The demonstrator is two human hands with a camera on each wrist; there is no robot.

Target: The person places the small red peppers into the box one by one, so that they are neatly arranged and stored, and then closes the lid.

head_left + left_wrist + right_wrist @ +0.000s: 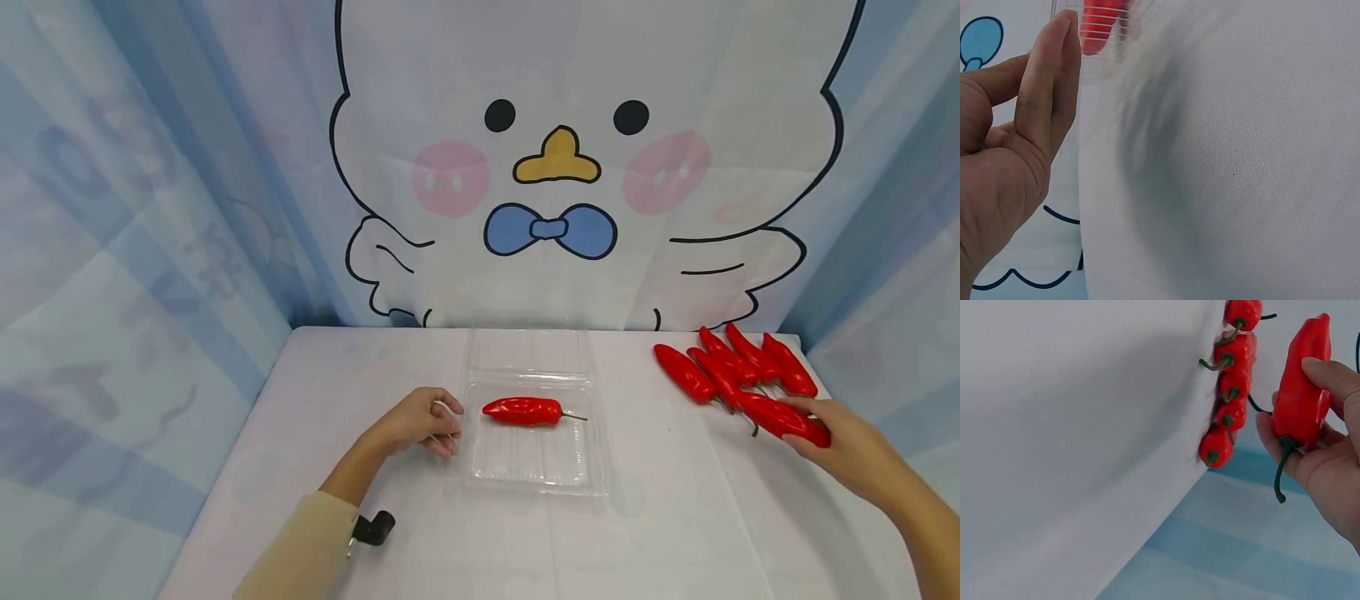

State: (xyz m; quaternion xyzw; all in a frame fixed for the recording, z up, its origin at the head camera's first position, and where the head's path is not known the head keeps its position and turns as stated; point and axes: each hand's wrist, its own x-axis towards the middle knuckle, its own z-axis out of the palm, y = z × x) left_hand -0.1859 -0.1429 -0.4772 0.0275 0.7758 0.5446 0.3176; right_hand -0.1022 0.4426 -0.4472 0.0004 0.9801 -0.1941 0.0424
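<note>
in the head view, a red pepper is contained in a clear tray beside the left hand; five loose peppers are grouped near the right hand. in the left wrist view, two fingers are held straight. in the right wrist view, another pepper is pinched between thumb and fingers.

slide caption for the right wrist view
A right hand grips one red pepper near a row of other peppers.
</note>
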